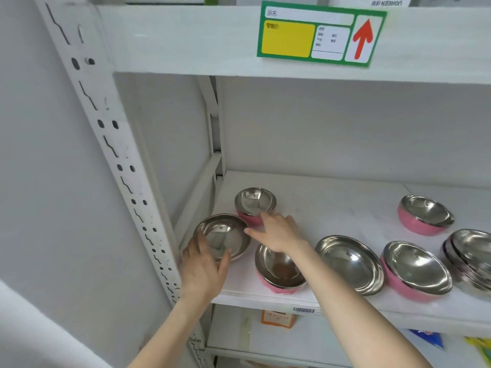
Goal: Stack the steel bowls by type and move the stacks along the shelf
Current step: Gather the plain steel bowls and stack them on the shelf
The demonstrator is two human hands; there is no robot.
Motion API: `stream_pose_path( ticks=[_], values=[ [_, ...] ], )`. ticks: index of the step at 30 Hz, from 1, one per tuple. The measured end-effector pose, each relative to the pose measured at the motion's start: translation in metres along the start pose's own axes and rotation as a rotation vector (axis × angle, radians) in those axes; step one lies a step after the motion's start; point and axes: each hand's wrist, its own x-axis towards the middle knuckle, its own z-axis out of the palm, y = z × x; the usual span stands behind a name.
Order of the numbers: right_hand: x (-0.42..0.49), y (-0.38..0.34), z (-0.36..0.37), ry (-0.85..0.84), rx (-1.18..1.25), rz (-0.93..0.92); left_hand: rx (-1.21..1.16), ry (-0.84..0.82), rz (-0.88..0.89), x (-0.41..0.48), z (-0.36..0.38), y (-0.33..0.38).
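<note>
2 hands are in over the white shelf [332, 197], steel bowls scattered along it. On the upper shelf edge hangs a green price tag [320, 34] with a red arrow. Far right, a stack of plain steel bowls [471, 258] sits at the frame edge. Beside it, a pink-sided bowl [415, 270], then a plain steel bowl [350, 264], with another pink bowl [425, 214] set further back. The left hand [204, 272] has its grip closed around a shallow steel bowl [221, 236] at the shelf's left end, thumb on the rim. The right hand [279, 232] reaches over a front pink bowl [279, 269], its grip open, fingertips touching the rear pink bowl [255, 204].
</note>
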Motion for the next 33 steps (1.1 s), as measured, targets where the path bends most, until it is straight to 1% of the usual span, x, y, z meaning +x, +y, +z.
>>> stream_pose_path(
  ticks=[3, 8, 12, 14, 16, 20, 23, 29, 33],
  values=[
    [0.012, 0.0, 0.003, -0.12, 0.054, -0.001, -0.05, -0.023, -0.121, 0.009, 0.003, -0.002],
    [0.029, -0.002, 0.013, -0.327, 0.368, -0.009, -0.195, -0.139, -0.29, 0.016, 0.012, -0.009],
    [0.041, -0.002, 0.021, -0.384, 0.418, -0.024, -0.33, -0.145, -0.306, 0.019, 0.019, -0.017],
    [0.045, -0.002, 0.022, -0.392, 0.457, -0.034, -0.441, -0.142, -0.336, 0.022, 0.022, -0.019],
    [0.047, -0.002, 0.021, -0.385, 0.516, -0.041, -0.551, -0.12, -0.349, 0.023, 0.023, -0.017],
    [0.045, -0.001, 0.014, -0.372, 0.672, -0.035, -0.718, -0.085, -0.309, 0.022, 0.02, -0.012],
    [0.04, 0.003, 0.005, -0.329, 0.754, -0.023, -0.771, -0.085, -0.27, 0.023, 0.016, -0.005],
    [0.018, 0.014, -0.021, -0.166, 0.917, -0.039, -0.85, -0.076, -0.146, 0.022, -0.002, 0.021],
    [-0.011, 0.026, -0.035, -0.027, 0.99, 0.021, -0.896, -0.093, -0.067, 0.018, -0.018, 0.042]
  ],
)
